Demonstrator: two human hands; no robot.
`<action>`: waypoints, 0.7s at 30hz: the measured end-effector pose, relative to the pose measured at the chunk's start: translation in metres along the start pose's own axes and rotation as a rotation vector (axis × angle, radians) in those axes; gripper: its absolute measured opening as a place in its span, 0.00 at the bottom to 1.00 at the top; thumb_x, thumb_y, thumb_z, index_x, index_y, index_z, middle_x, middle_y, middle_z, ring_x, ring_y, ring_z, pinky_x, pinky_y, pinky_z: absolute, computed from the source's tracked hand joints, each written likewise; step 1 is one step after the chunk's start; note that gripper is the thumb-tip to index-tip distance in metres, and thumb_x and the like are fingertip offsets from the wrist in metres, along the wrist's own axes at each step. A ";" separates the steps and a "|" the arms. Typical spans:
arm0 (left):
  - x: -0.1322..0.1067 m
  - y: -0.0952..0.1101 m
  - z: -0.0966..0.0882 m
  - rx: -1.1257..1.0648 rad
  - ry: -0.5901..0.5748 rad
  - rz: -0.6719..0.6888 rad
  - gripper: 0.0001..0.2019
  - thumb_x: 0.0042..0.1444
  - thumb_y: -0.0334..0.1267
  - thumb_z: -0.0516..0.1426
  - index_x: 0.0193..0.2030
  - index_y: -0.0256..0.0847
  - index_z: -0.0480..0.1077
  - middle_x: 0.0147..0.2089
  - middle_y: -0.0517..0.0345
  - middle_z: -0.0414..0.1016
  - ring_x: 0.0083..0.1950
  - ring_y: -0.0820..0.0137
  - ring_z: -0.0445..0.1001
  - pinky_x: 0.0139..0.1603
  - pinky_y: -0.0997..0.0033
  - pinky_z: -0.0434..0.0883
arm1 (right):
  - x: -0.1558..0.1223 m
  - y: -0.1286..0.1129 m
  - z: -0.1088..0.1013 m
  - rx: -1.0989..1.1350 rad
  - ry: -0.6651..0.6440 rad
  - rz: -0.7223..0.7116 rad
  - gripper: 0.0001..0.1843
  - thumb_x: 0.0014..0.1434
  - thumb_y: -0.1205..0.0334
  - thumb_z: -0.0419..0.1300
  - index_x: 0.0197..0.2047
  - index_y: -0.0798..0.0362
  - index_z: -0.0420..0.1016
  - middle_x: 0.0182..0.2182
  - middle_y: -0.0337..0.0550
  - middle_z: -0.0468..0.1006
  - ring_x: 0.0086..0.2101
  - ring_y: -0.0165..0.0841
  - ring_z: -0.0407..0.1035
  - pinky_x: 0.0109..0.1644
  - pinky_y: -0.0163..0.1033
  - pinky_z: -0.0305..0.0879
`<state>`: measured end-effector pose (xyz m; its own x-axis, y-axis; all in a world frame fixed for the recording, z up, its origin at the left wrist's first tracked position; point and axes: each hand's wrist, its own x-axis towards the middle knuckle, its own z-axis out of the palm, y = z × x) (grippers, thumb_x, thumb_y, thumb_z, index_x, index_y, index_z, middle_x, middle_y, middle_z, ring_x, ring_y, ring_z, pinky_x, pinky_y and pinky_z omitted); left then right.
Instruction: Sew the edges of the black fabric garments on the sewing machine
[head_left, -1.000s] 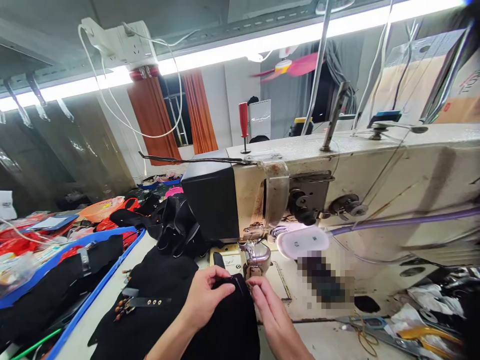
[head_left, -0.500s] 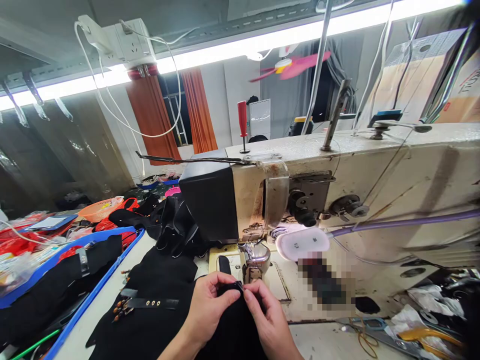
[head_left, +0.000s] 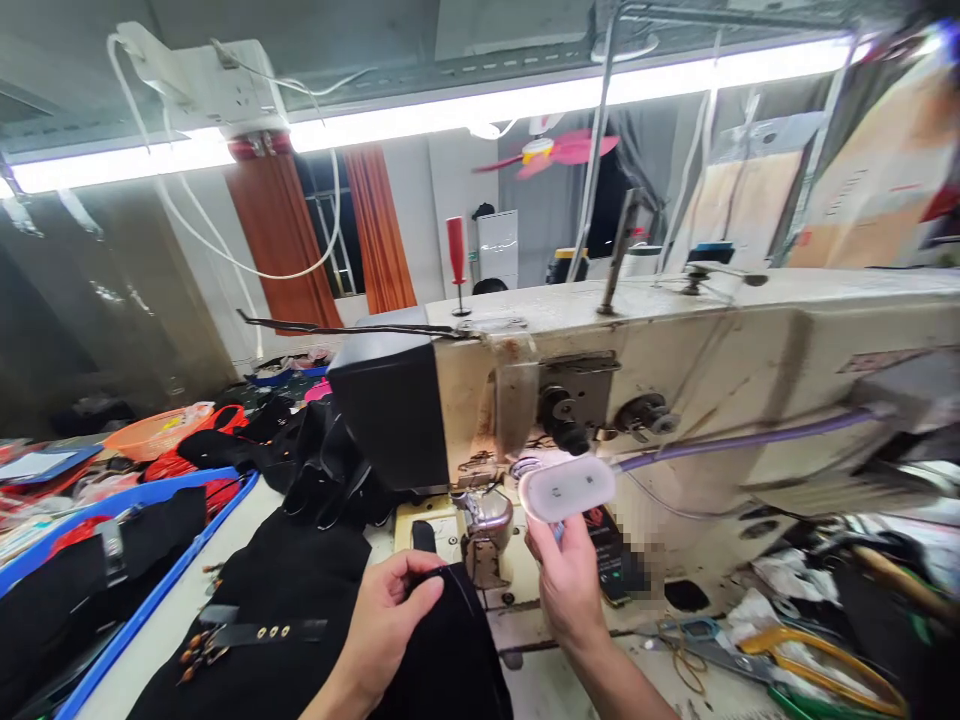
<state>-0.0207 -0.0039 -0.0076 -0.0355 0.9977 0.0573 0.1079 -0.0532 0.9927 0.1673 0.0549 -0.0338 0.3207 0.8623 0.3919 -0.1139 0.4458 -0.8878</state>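
Observation:
My left hand [head_left: 394, 610] pinches the top edge of a piece of black fabric [head_left: 457, 650] between thumb and fingers, just in front of the sewing machine's needle area. The fabric hangs down toward me. My right hand [head_left: 570, 580] is off the fabric, raised beside the presser foot area [head_left: 484, 525]. Its fingertips reach up to the small white lamp [head_left: 570, 487] and are partly hidden there; whether they grip anything is unclear. The sewing machine [head_left: 480, 400] has a black end cover [head_left: 386, 410]. Left of my left hand lies more black fabric with an eyeletted strap [head_left: 277, 632] and brown beads [head_left: 195, 655].
A blue-rimmed tray [head_left: 161, 590] holding black pieces stands at the left. A phone [head_left: 615, 570], partly blurred out, lies under the machine arm. Yellow-handled scissors [head_left: 817, 650] lie at the right front. A red screwdriver [head_left: 456, 255] stands upright on the machine.
My right hand has let go of the fabric edge and moved up and right to the lamp. My left hand still pinches the fabric. The view has swung slightly right.

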 end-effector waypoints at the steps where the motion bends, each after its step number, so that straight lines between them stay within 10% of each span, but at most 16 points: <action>1: 0.000 -0.001 0.000 0.001 -0.014 0.000 0.11 0.49 0.44 0.63 0.33 0.37 0.76 0.41 0.50 0.79 0.43 0.63 0.76 0.47 0.68 0.71 | 0.009 0.002 -0.001 0.012 0.041 -0.015 0.13 0.58 0.53 0.60 0.43 0.52 0.71 0.33 0.42 0.76 0.30 0.33 0.68 0.35 0.38 0.67; 16: 0.003 0.000 -0.001 0.481 -0.026 0.492 0.04 0.56 0.38 0.60 0.33 0.45 0.78 0.38 0.54 0.81 0.41 0.64 0.79 0.44 0.68 0.75 | 0.030 0.011 -0.005 -0.097 -0.029 -0.101 0.11 0.51 0.60 0.63 0.20 0.53 0.73 0.19 0.37 0.73 0.24 0.33 0.66 0.32 0.38 0.65; 21: 0.002 0.000 -0.002 0.512 -0.038 0.517 0.03 0.56 0.37 0.61 0.32 0.44 0.77 0.37 0.55 0.80 0.40 0.65 0.79 0.42 0.71 0.76 | -0.019 -0.002 -0.019 -0.136 -0.118 -0.168 0.07 0.61 0.63 0.58 0.36 0.51 0.77 0.33 0.43 0.75 0.36 0.36 0.69 0.40 0.39 0.66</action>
<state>-0.0231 -0.0019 -0.0075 0.1797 0.8514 0.4928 0.5535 -0.5016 0.6648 0.1790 0.0328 -0.0445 0.2114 0.8047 0.5548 0.0617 0.5555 -0.8292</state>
